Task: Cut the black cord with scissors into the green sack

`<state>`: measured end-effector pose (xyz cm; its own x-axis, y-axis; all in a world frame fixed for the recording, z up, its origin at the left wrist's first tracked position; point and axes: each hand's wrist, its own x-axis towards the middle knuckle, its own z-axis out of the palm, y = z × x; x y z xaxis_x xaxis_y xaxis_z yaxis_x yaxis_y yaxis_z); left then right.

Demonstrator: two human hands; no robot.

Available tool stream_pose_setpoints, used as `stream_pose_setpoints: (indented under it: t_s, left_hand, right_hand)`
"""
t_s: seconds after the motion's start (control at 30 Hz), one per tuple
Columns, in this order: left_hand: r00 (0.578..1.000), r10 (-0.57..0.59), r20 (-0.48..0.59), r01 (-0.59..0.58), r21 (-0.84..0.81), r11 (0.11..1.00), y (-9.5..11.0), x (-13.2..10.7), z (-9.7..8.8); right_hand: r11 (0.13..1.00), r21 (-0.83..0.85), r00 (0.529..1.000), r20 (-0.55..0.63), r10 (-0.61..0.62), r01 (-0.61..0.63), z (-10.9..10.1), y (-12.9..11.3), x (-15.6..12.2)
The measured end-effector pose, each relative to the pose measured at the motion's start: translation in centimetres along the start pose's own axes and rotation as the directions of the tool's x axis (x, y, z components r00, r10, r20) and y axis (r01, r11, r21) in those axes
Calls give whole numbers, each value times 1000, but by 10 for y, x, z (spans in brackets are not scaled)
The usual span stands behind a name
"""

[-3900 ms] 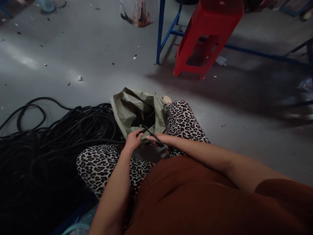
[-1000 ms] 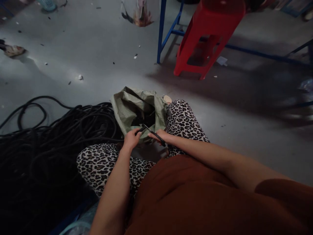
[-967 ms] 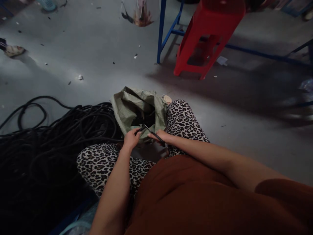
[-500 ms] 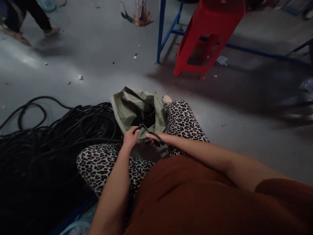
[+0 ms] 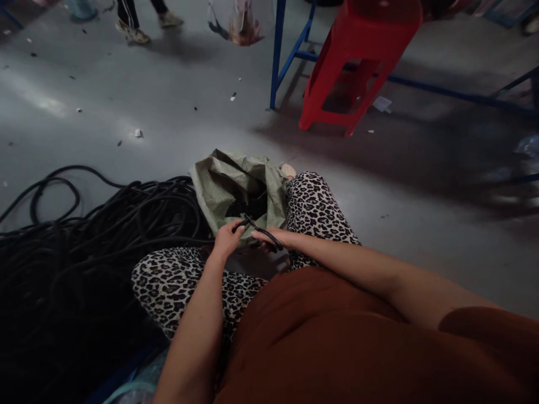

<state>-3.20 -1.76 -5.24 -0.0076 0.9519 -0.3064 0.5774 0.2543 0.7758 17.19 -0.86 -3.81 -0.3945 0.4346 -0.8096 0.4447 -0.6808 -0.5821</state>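
Head view: left hand (image 5: 226,240) has thumb and fingers closed on a black cord (image 5: 239,225), its short end sticking out toward the right; right hand (image 5: 272,237) is curled round the handles of dark-handled scissors (image 5: 274,241), blades pointing up-left at the cord end. Too small to tell whether the blades touch it or how wide they stand. Cord and scissors are both over the near edge of an open grey-green sack (image 5: 206,188), dark bits inside, sack between the knees of leopard-print trousers (image 5: 318,213). Big tangled heap of black cable (image 5: 160,210) left of the sack, one strand running toward the left hand; can't tell if it's the same piece. Rust-brown top below. Red plastic stool (image 5: 357,62) upper right, by a blue metal frame (image 5: 275,62). Clear bag (image 5: 242,25) top centre, contents unclear. Another person's legs and shoes (image 5: 137,33) upper left, blurred. Small scraps on the grey floor (image 5: 168,123), pale-blue basket (image 5: 81,8) at top left.
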Motion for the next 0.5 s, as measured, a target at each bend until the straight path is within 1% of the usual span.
stream_pose_setpoints:
  t_s: [0.1, 0.3, 0.5]
  left_hand:
    - [1000, -1, 17, 1, 14, 1000, 0, 0, 1]
    - [999, -29, 37, 27, 64, 998, -2, 0, 2]
    - [994, 2, 110, -12, 84, 996, 3, -2, 2]
  right_hand:
    - [1000, -30, 1000, -19, 5, -6, 0, -3, -3]
    - [989, -147, 998, -58, -1, -7, -2, -4, -3]
    - [987, -159, 997, -76, -12, 0, -1, -4, -4]
